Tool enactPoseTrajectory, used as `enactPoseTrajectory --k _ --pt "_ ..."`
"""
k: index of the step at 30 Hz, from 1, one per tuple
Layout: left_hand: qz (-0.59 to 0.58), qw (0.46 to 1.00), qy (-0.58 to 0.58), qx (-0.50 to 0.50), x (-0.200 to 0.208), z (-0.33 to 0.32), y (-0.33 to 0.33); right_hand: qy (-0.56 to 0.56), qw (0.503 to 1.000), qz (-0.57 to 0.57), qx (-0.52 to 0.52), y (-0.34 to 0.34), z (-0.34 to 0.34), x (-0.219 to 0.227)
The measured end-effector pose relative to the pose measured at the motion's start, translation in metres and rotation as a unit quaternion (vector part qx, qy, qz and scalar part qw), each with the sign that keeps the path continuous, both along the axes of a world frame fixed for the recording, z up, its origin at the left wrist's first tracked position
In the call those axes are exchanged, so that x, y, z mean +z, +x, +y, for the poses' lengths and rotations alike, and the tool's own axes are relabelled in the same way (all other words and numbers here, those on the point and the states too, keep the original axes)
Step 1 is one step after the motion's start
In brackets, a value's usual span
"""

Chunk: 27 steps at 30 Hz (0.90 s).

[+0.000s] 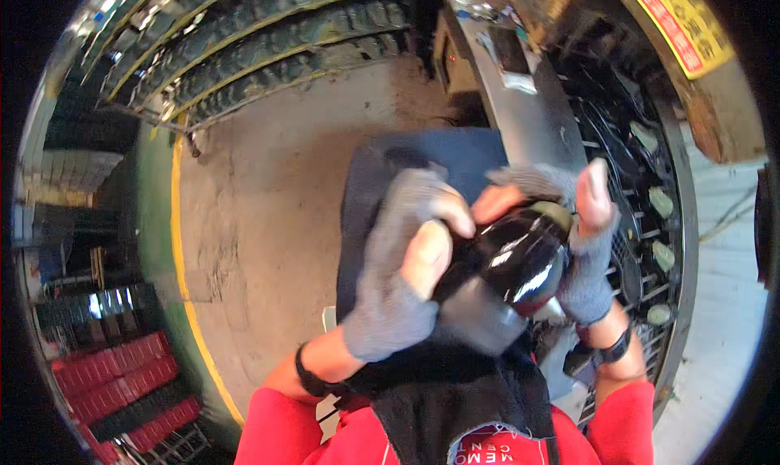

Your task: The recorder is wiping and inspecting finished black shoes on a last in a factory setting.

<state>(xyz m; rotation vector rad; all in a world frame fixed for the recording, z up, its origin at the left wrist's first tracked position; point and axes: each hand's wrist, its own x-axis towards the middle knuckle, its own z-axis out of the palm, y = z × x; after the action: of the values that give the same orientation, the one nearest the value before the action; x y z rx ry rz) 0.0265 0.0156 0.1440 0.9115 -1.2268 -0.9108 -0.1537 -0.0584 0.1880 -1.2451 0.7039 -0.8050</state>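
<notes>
A glossy black shoe (520, 258) with an olive patch at its far end is held between my hands, above my lap. Grey fingerless gloves cover both hands. My left hand (406, 262) is closed on the left part of the shoe, thumb and bent fingers against it. My right hand (569, 213) curls round the far and right sides, its thumb raised off the surface. Motion blurs the hands and a grey shiny area (483, 315) below the shoe, which I cannot make out. A dark blue panel (422, 152) lies beyond, and black cloth (455, 396) covers my lap.
At right, a metal bench (532, 124) carries small items, beside a rack (642, 213) with black pieces and pale green parts. Shelves (268, 51) with rows of dark, shoe-like items stand far left. Red crates (122, 376) sit lower left, past a yellow floor line (180, 246).
</notes>
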Motion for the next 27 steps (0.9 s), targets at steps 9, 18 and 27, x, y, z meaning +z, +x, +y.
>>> enactPoseTrajectory --k 9,18,27 --pt "0.346 0.860 0.345 -0.146 -0.102 -0.015 0.009 -0.532 0.729 0.117 0.414 0.060 0.051 -0.024" --pt "0.416 0.841 0.324 -0.123 -0.116 0.010 0.010 -0.061 0.981 0.178 0.044 -0.036 0.035 -0.080" --pt "0.371 0.855 0.351 -0.091 -0.119 0.008 0.011 -0.274 0.940 0.195 0.060 -0.028 0.026 -0.105"
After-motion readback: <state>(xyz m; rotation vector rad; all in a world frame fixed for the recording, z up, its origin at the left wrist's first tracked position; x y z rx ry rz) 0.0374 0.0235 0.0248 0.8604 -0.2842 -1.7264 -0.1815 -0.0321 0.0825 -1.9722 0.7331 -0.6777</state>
